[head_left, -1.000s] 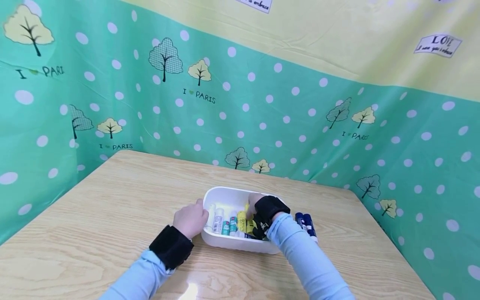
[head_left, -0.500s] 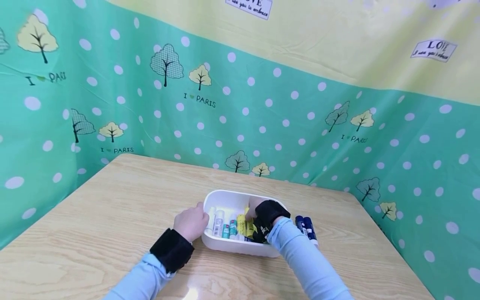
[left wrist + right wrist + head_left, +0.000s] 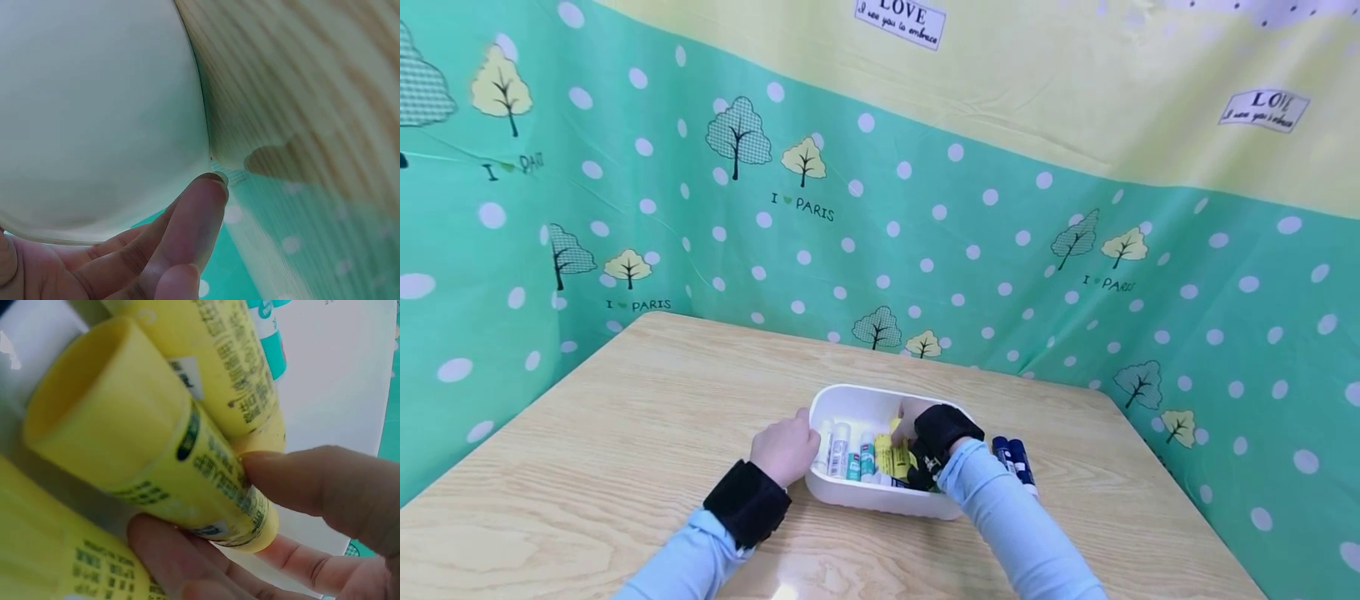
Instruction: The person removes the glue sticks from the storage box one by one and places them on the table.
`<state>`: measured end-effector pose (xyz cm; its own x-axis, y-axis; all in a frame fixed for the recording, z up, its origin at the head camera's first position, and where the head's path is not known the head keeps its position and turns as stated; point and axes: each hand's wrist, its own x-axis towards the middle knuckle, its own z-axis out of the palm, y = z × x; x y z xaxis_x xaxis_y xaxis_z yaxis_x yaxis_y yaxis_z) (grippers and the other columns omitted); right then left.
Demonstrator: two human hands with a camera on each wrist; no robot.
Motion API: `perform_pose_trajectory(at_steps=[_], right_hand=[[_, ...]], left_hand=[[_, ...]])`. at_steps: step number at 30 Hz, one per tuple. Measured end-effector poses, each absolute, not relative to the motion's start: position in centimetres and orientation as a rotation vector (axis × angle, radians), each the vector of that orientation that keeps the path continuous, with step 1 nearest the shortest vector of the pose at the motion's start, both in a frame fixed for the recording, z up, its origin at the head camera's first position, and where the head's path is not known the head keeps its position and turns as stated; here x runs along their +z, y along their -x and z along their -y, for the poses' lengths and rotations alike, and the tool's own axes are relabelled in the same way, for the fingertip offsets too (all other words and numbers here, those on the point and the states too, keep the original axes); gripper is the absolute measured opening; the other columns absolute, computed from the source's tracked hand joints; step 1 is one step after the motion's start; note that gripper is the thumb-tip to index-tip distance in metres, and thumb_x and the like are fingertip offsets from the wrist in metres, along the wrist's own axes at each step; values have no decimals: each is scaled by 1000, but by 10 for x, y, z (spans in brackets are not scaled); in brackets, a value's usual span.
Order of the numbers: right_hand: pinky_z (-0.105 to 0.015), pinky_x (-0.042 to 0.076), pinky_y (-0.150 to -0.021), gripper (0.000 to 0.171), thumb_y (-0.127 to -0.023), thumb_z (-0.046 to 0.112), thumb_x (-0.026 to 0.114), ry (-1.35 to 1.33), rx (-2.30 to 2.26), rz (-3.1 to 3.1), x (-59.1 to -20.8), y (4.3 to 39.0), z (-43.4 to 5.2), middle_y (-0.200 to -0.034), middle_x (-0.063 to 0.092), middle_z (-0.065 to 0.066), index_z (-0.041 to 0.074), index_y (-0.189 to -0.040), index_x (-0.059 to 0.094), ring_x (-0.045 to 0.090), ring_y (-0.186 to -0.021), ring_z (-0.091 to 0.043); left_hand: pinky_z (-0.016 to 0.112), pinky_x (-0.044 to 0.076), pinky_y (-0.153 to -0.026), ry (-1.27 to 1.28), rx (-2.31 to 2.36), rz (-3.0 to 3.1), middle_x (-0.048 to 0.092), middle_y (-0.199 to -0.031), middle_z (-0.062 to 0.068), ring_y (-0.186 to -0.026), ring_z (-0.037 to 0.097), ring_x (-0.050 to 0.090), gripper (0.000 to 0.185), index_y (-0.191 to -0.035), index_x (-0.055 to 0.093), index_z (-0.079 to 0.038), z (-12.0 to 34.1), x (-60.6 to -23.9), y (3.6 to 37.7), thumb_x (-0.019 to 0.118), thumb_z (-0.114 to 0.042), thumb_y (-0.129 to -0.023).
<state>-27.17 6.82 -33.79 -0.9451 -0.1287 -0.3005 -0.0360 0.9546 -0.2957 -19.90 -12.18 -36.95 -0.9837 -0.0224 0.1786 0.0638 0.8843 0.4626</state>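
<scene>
A white plastic box [image 3: 883, 497] holds several glue sticks. My left hand [image 3: 785, 450] grips its left rim; in the left wrist view the fingers [image 3: 197, 219] lie along the box's outer wall. My right hand [image 3: 912, 414] reaches into the box's right part, largely hidden by its wrist strap in the head view. In the right wrist view its thumb [image 3: 312, 481] and fingers pinch a yellow glue stick [image 3: 181, 459], tilted, between two other yellow ones. Turquoise-and-white glue sticks [image 3: 867, 458] and a white one [image 3: 839, 450] lie in the left part.
Two dark blue glue sticks [image 3: 1017, 462] lie side by side on the wooden table [image 3: 685, 400], just right of the box. A green and yellow patterned cloth [image 3: 880, 250] hangs behind the table and along both sides.
The head view has tilted slightly upward, so the scene sits a little lower. Both hands stay in about the same places at the box, the right still among the yellow glue sticks.
</scene>
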Motion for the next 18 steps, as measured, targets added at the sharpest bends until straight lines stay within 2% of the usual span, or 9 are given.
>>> perform_pose_trajectory(at_steps=[5,15,18], right_hand=[[-27,36,-52,20,-66,15,68,172,-429,-2776,-345,278,-68,-66,55,-1,11,-81,55,50,-60,-16],[-27,35,-54,15,-64,19,70,199,-340,-2751,-356,291,-68,-65,54,-1,14,-73,59,48,-60,-17],[-27,35,-55,17,-63,18,70,210,-350,-2746,-354,290,-67,-67,54,-1,14,-75,59,48,-61,-17]], left_hand=[[33,35,-44,33,-714,2872,56,-68,13,-53,21,49,34,-105,49,3,122,-370,199,40,-19,-81],[32,34,-44,24,-704,2884,54,-66,11,-51,20,47,35,-107,48,4,121,-370,199,39,-19,-82],[32,34,-44,22,-704,2879,54,-66,11,-52,20,47,35,-106,49,4,121,-370,199,40,-19,-81]])
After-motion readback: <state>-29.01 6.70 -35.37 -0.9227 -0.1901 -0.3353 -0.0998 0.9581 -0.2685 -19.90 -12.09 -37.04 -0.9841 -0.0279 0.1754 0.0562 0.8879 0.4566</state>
